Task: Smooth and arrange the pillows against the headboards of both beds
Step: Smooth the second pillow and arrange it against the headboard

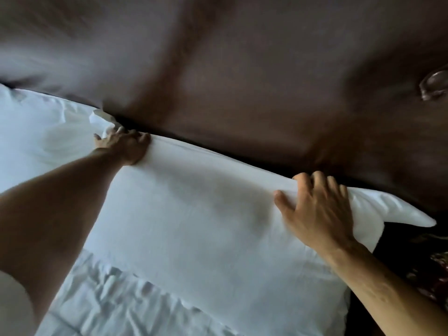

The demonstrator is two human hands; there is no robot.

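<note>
**Both hands on the top edge of a white pillow at a padded headboard**

Head view. A white pillow (194,226) lies across the middle of the frame, its long top edge running from upper left to lower right and resting against a dark brown padded headboard (242,81) that fills the upper half. The left hand (126,145) sits at the pillow's upper left corner, fingers curled over the top edge and closed on the fabric, the heel of the hand pressed onto the pillow's face; the bare forearm reaches in from the lower left. The right hand (317,209) rests near the pillow's upper right end, fingers spread and bent over the top edge where it meets the headboard, thumb extended to the left and lying flat on the pillow's face; whether it pinches the fabric cannot be told. The pillow thus spans the gap between the two hands, with its pointed right corner projecting beyond the right hand. A second white pillow (43,132) lies to the left, just beside the left hand, also against the headboard, with a crumpled corner close to the fingertips. A wrinkled white sheet (116,299) shows below the pillow's lower edge. A tufting button (434,84) marks the headboard at the far right. Dark patterned fabric (431,270) appears at the lower right, beyond the pillow's end. The frame is somewhat blurred.
</note>
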